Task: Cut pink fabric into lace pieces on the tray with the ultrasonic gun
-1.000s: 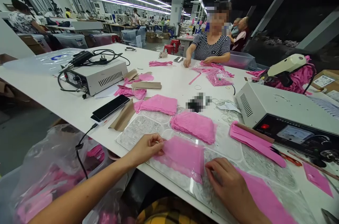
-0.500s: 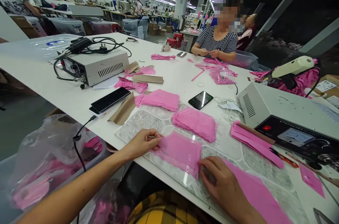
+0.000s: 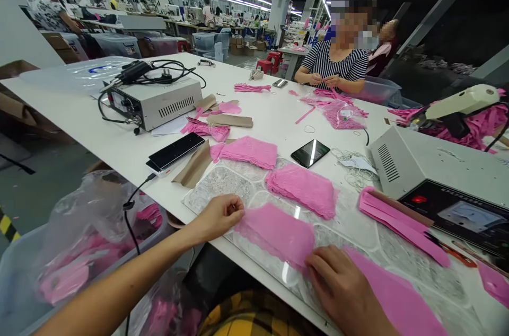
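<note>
A thin pink fabric piece lies on the clear, grey-patterned mat in front of me. My left hand pinches its left corner between thumb and curled fingers. At its right edge, my right hand has its fingers together, closed on the lower right corner. Just beyond lie two stacks of pink pieces, a nearer one and a farther one. A larger pink sheet extends beside and partly behind my right hand.
A black phone and a dark device lie on the white table. Grey machine boxes stand left and right. Orange-handled scissors lie at right. Across the table sits a person in a striped shirt.
The view has shifted slightly, so the table's contents appear farther right. Both hands remain at the pink piece's edges, and its right side now lies flatter, with the right fingers drawn closer together.
</note>
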Available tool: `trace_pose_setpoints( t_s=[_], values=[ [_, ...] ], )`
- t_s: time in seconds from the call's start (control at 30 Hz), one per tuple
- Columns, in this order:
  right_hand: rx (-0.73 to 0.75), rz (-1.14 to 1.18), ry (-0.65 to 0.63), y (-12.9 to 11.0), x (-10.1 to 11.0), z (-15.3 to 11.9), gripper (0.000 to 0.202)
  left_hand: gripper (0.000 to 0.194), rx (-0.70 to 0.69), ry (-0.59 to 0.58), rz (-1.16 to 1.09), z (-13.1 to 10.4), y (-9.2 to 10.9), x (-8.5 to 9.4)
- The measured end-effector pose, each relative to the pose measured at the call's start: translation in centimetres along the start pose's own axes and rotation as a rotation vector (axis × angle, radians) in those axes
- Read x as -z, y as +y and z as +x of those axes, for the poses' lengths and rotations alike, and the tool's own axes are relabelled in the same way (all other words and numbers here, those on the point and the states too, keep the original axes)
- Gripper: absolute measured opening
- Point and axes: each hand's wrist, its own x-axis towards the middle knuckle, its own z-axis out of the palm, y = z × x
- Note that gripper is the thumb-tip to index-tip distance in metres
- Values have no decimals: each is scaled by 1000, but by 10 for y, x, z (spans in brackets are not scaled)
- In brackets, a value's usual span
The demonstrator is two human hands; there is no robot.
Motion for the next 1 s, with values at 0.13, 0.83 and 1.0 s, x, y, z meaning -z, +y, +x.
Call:
trace_pose_setpoints(
  t_s=[0.13,0.83,1.0],
  values=[
    [25,-15,24,-2,-9,-5,17,7,-95,48,224,-9,-1,-2],
    [-656,-136,218,52,82,-119,15,26,-827,-131,570,13,36,-63],
    [-812,-116,220,56,88,-151,24,33,-1034,-456,553,46,70,-136]
  ],
)
